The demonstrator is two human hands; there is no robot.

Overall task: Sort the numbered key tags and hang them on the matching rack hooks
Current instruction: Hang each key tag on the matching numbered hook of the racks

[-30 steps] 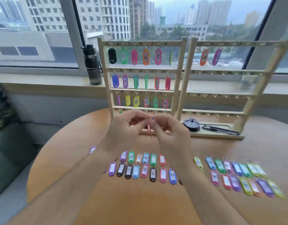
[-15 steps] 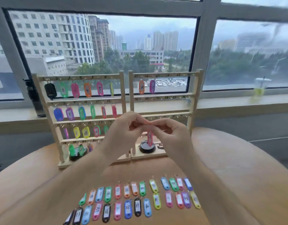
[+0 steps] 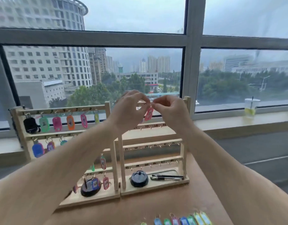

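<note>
Left hand [image 3: 128, 109] and right hand [image 3: 171, 109] both pinching the top of one pink oval plastic tag [image 3: 149, 114], two wooden racks [image 3: 156, 144] side by side, wooden bench [image 3: 156, 207]

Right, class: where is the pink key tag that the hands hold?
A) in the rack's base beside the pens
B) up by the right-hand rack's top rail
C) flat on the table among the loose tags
B: the left hand and right hand pinch the ring of the pink key tag up at the top rail of the right-hand rack.
</note>
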